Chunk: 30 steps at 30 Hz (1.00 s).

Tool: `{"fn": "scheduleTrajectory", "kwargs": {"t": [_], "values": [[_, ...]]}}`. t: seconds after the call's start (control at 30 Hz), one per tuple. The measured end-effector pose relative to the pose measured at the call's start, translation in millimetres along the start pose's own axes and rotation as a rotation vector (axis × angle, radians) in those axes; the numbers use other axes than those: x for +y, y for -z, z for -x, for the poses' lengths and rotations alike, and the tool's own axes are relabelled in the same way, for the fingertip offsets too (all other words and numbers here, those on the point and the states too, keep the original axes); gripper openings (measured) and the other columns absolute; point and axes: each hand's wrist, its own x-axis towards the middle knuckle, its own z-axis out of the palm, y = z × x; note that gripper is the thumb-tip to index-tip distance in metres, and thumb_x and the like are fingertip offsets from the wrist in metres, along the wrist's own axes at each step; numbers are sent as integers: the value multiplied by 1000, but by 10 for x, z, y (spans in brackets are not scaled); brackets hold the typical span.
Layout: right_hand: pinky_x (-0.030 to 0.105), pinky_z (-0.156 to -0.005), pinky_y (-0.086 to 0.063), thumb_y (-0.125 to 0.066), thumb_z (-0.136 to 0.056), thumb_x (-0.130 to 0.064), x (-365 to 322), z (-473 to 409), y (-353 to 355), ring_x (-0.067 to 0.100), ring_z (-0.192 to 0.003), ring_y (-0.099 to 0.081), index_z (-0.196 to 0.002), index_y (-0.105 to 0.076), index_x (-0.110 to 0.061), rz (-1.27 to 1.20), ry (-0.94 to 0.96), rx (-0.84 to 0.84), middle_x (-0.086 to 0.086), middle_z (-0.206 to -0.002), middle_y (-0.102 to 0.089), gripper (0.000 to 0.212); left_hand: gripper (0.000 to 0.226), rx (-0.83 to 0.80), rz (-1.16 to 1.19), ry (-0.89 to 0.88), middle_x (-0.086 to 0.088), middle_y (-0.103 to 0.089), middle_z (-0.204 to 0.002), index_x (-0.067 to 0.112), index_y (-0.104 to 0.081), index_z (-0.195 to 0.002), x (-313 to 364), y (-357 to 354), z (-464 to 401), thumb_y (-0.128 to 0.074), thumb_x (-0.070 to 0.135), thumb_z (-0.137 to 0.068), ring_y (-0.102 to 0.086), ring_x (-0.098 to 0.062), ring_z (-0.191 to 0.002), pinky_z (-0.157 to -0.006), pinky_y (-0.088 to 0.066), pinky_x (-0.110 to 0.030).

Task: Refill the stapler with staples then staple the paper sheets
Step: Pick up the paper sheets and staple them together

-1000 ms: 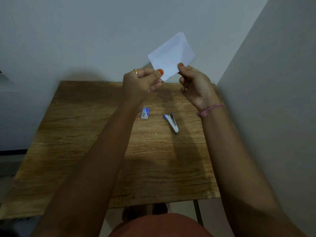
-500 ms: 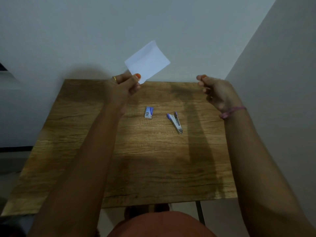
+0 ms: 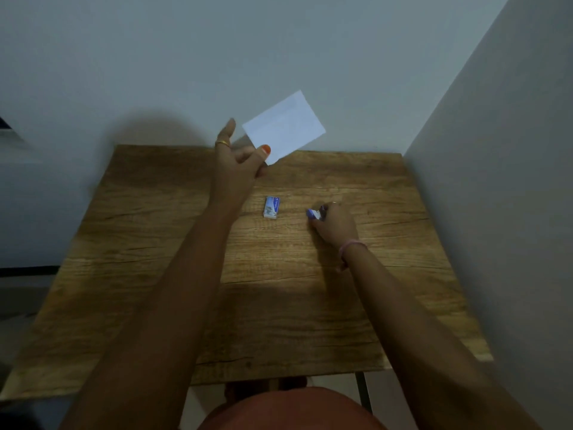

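My left hand [image 3: 238, 169] pinches the paper sheets [image 3: 285, 127] aloft over the bench [image 3: 155, 274]; my right hand [image 3: 336, 226] closes around the stapler [image 3: 313, 213] beside the staple box [image 3: 271, 207]. Best lifted level, sheets kept squared.

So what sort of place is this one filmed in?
Probably a plain indoor room corner: a small wooden table pushed against bare pale walls, with only a staple box, stapler and paper.

Left hand [image 3: 238, 169] raised, right hand [image 3: 336, 226] lowered
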Motion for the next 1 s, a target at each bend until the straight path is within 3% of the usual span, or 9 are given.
{"fn": "scheduleTrajectory", "kwargs": {"t": [0.07,0.17,0.23,0.33,0.43,0.6,0.7,0.77,1.0], "values": [[30,-72,-44,-65,-89,-17,6,-4,81,21,-88,-60,-107,-65,-2,-355,-83,-77,10,-100,-65,23,66,6,-52,-93,-3,-62,-67,16,-26,-141,14,-21,0,-63,5,-88,-60,-2,-56,-60,-48,-9],[30,-62,-44,-58,-94,-15,-45,84,298,18,-75,-57,-106,-63,-3,-1025,-162,-300,13,-95,-61,18,35,-17,-114,-172,-10,-57,-66,15,-50,-122,75,-68,0,-59,7,-90,-58,-10,-59,-60,-50,-17],[24,-61,-50,-56,-94,-19,-108,146,452,11,-74,-60,-103,-68,-8,-1344,-138,-406,3,-90,-65,19,20,-20,-131,-152,3,-61,-63,19,-65,-108,89,-104,-11,-57,10,-91,-58,-6,-59,-60,-50,-15],[25,-67,-54,-58,-86,-27,-222,230,627,10,-82,-65,-108,-67,-9,-1626,-68,-542,0,-96,-69,29,19,-3,-69,-71,23,-66,-67,23,-71,-100,123,-165,-13,-58,12,-90,-65,-6,-66,-61,-53,-16],[25,-64,-55,-61,-84,-26,-352,292,731,13,-79,-69,-110,-62,-6,-1668,12,-555,3,-93,-68,33,14,1,47,-15,13,-67,-86,14,-71,-99,145,-229,-23,-66,16,-87,-71,-17,-86,-65,-56,-19],[21,-52,-40,-60,-86,-39,-554,337,823,9,-64,-53,-102,-64,-12,-1490,120,-410,2,-93,-59,32,33,-31,52,-12,-5,-60,-113,17,-70,-100,153,-278,-16,-84,24,-71,-70,-23,-96,-72,-60,-31],[21,-49,-39,-57,-92,-42,-623,349,847,9,-62,-51,-100,-66,-13,-1403,90,-295,5,-97,-61,32,34,-16,-19,-22,1,-58,-114,25,-67,-96,156,-308,-28,-84,20,-68,-64,-27,-108,-79,-59,-41],[21,-49,-39,-56,-93,-42,-656,362,852,9,-62,-50,-99,-66,-12,-1382,64,-261,6,-96,-62,33,35,12,-53,-27,1,-61,-113,26,-67,-96,166,-324,-37,-83,21,-67,-64,-30,-105,-84,-57,-47],[24,-58,-47,-59,-91,-42,-724,381,883,10,-72,-62,-115,-64,-5,-1418,53,-272,3,-89,-66,44,36,69,-175,-130,19,-64,-99,25,-66,-103,237,-393,8,-79,18,-71,-62,3,-91,-85,-56,-37]]}}
